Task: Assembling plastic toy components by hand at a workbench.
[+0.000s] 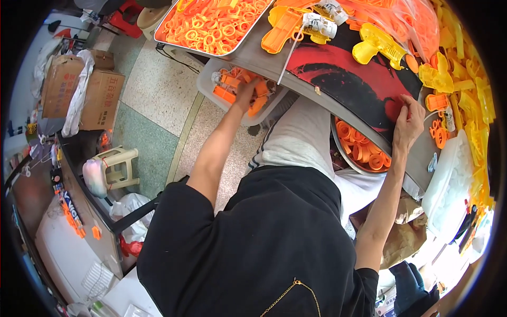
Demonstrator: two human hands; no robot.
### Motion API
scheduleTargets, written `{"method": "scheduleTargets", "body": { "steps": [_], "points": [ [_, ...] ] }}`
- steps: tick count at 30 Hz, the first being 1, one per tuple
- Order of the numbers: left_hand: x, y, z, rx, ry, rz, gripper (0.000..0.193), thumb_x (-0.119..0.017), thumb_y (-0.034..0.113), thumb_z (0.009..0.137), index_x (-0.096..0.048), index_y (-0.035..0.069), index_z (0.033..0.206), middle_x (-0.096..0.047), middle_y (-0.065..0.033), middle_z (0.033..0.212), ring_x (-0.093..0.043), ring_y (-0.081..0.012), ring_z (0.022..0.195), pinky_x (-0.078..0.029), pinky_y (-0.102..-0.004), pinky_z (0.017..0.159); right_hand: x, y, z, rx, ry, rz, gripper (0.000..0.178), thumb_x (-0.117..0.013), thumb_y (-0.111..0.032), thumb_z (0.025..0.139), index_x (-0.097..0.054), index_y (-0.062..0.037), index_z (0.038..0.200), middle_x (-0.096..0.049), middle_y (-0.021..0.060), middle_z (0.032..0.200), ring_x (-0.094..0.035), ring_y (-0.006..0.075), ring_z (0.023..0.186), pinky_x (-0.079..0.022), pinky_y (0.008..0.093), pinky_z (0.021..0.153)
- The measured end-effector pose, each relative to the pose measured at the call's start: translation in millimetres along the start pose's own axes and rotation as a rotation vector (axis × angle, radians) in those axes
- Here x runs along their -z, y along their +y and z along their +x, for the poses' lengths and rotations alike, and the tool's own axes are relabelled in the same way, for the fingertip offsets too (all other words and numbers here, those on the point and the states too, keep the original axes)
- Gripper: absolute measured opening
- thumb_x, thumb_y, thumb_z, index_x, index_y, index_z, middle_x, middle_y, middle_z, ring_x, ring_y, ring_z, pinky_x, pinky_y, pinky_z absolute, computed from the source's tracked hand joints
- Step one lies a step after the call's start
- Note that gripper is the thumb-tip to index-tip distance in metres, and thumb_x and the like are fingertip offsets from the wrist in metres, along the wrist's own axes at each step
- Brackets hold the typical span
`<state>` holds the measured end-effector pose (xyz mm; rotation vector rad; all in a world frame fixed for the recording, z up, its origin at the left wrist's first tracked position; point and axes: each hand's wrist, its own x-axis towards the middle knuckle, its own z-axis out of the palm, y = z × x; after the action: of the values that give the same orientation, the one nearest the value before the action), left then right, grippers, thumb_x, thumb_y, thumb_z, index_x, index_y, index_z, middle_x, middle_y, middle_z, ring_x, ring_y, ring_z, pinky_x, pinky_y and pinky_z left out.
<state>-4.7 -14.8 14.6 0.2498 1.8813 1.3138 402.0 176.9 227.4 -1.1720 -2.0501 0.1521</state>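
Observation:
My left hand (246,94) reaches down into a translucent plastic bin (205,79) beside the table. Its fingers are closed around an orange plastic toy gun part (259,104), partly hidden by the hand. More orange toy parts (227,95) lie in the bin. My right hand (409,122) is at the right end of the red and black mat (343,71), its fingers bent and thumb drawn in. Anything between those fingertips is too small to make out. On the mat rests a yellow toy gun shell (376,46).
A metal tray (235,53) of small orange rings sits at the table's left. Orange-yellow gun pieces with white cylinders (319,25) lie near it. Yellow parts (458,68) heap on the right. A round basin (340,148) of orange curls sits below the table; a stool (120,165) stands left.

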Motion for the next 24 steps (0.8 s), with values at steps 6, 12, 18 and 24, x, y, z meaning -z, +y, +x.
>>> {"method": "scheduleTargets", "body": {
  "steps": [6, 12, 18, 24],
  "points": [
    [62, 18, -40, 0.027, 0.024, -0.129, 0.047, -0.074, 0.023, 0.086, -0.061, -0.002, 0.123, -0.069, -0.0139, 0.105, -0.068, -0.025, 0.083, -0.056, -0.0385, 0.073, 6, 6, -3, 0.006, 0.004, -0.002, 0.023, -0.06, 0.003, 0.093, -0.073, -0.0061, 0.11, -0.072, 0.0077, 0.108, -0.064, 0.0221, 0.108, -0.049, 0.0321, 0.096],
    [46, 15, -66, -0.694, 0.515, 0.712, 0.053, -0.07, 0.001, 0.074, -0.058, 0.001, 0.126, -0.063, -0.0227, 0.115, -0.056, -0.04, 0.112, -0.046, -0.0482, 0.099, 5, 3, -2, -0.023, -0.018, 0.001, 0.022, -0.06, 0.002, 0.093, -0.073, -0.0061, 0.108, -0.072, 0.0074, 0.107, -0.064, 0.0213, 0.107, -0.049, 0.0321, 0.096],
    [-46, 23, -41, -0.994, 0.064, 1.25, 0.054, -0.067, 0.011, 0.079, -0.061, 0.009, 0.132, -0.059, -0.0177, 0.135, -0.051, -0.0377, 0.128, -0.041, -0.0548, 0.104, 9, 1, -2, -0.033, 0.003, 0.006, 0.021, -0.06, 0.002, 0.093, -0.073, -0.0066, 0.107, -0.072, 0.0074, 0.106, -0.064, 0.0217, 0.106, -0.049, 0.0324, 0.096],
    [-77, 14, 3, -0.82, -0.027, 1.438, 0.06, -0.061, 0.039, 0.091, -0.052, 0.012, 0.145, -0.052, -0.0152, 0.149, -0.042, -0.0334, 0.142, -0.031, -0.0535, 0.115, 4, 0, -2, -0.039, -0.009, -0.005, 0.022, -0.059, 0.001, 0.093, -0.073, -0.0061, 0.108, -0.071, 0.0087, 0.105, -0.065, 0.023, 0.106, -0.049, 0.033, 0.096]
  ]
}}
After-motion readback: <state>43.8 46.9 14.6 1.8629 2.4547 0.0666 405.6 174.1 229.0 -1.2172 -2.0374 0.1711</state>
